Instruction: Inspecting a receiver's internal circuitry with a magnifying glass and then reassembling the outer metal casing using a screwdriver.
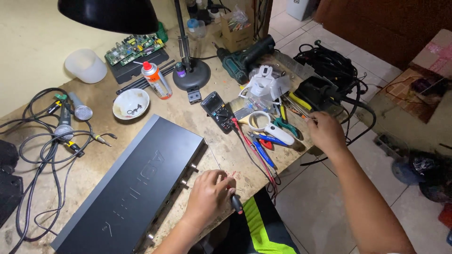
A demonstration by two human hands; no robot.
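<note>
My left hand [209,194] is closed around a screwdriver with a red and black handle [235,202], held near the front edge of the workbench beside a long dark grey equipment case [134,186]. My right hand [325,131] reaches into the pile of hand tools [275,134] at the bench's right end, fingers pinched at something thin there; what it grips is too small to tell. A black multimeter [217,110] with red and black leads lies between the two hands.
A black desk lamp [190,75], spray can [157,81], white dish [131,103], green circuit board [134,48] and cordless drill [245,57] sit at the back. Two microphones with cables [66,124] lie left. A tangle of black cables [329,66] hangs at the right edge above tiled floor.
</note>
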